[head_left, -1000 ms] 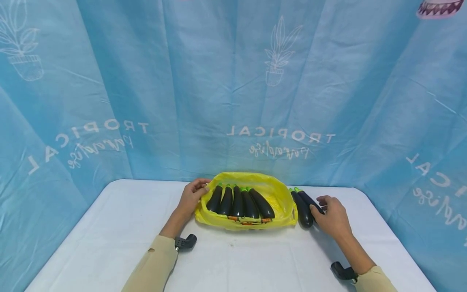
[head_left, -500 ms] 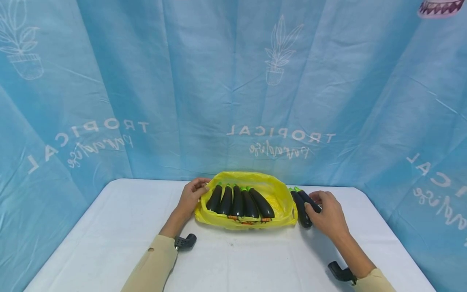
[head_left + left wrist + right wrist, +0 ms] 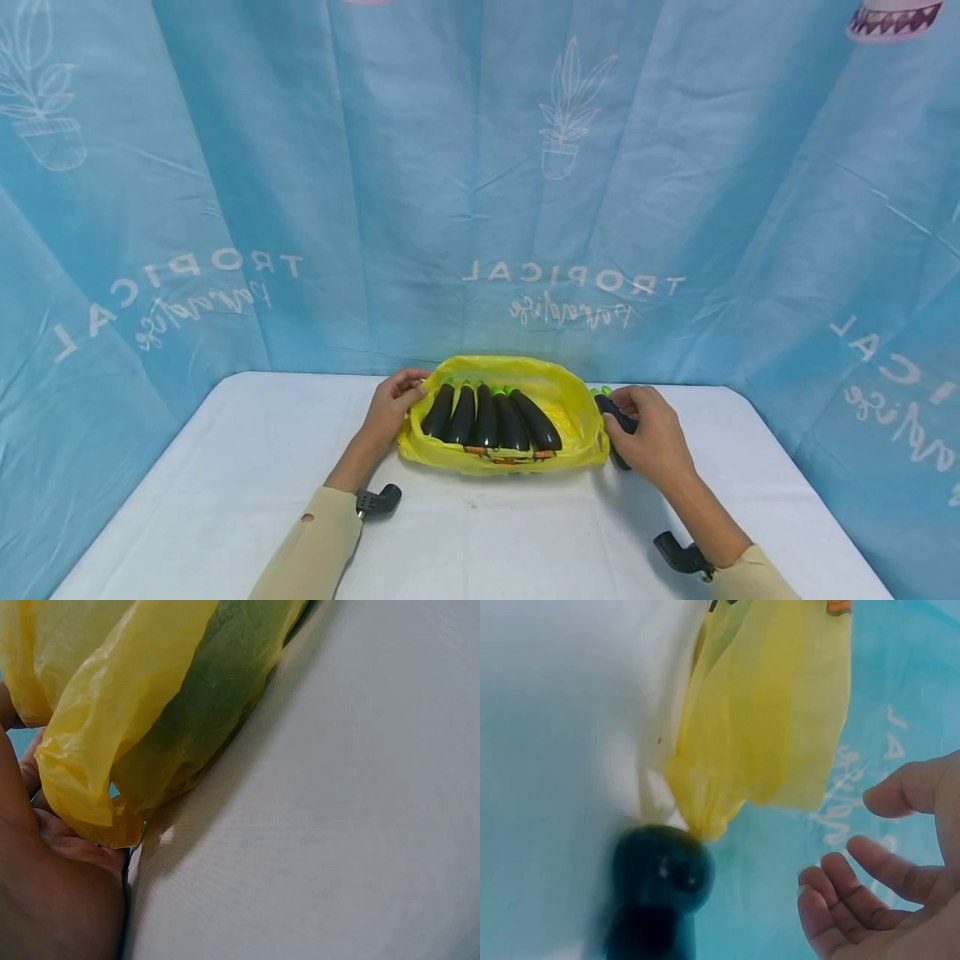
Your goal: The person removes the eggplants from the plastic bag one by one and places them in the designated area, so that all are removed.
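A yellow plastic bag (image 3: 573,408) lies with its mouth spread at the table's far middle. Several dark eggplants (image 3: 486,419) sit side by side in it, green stems facing away. My left hand (image 3: 386,412) pinches the bag's left rim, thumb and fingers on the thin plastic (image 3: 82,772). Just right of the bag, two more eggplants (image 3: 615,412) lie together, partly covered by my right hand (image 3: 656,433). That hand hovers over them with thumb and fingers apart. In the right wrist view nothing shows between its fingers, and an eggplant's rounded end (image 3: 656,862) appears to the left.
A white-covered table (image 3: 480,533) spreads out in front and to both sides. Behind it hangs a blue printed curtain (image 3: 420,208). Black wrist devices (image 3: 380,500) sit on both forearms near beige sleeves (image 3: 315,542).
My right hand has moved left over the two loose eggplants, toward the bag, covering more of them. The left hand keeps its grip on the rim, and the bag stays in place.
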`<state>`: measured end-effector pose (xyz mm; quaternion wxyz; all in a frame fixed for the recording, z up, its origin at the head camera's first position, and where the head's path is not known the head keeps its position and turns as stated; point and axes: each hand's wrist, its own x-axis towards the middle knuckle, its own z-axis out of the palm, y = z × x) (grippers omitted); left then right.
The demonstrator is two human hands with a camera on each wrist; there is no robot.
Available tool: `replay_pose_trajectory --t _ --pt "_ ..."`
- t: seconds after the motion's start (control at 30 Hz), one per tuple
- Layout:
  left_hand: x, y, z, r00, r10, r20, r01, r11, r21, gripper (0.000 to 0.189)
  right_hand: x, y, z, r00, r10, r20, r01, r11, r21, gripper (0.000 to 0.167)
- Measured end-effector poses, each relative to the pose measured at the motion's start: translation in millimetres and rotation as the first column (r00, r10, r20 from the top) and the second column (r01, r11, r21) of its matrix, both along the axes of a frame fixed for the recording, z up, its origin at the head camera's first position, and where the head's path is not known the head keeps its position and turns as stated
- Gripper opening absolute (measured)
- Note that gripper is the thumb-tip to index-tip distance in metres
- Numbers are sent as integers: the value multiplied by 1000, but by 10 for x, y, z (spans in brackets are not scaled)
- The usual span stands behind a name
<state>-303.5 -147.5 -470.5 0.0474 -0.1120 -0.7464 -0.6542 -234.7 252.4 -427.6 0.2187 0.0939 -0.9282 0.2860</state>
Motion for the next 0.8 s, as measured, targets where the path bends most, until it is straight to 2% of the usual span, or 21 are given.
replay_pose_trajectory --t 0.2,0.43,0.5,0.63,0.8 --pt "0 1 4 1000 -9 -17 9 1000 -11 31 -1 -110 35 1000 11 -16 -11 1000 1 27" --pt "-230 -38 -280 1000 -4 -16 4 1000 -8 32 -7 -242 67 999 39 14 -39 999 -16 30" --pt "-259 -43 -331 1000 3 -20 -3 1000 -5 32 -12 -278 68 999 50 6 -50 999 -21 30" --pt "-266 -47 -363 1000 12 -29 -12 1000 4 31 -36 -346 65 998 69 -9 -69 997 -33 28" --pt "-255 -54 -360 999 11 -32 -11 1000 14 30 -69 -435 62 997 68 25 -67 997 -35 30"
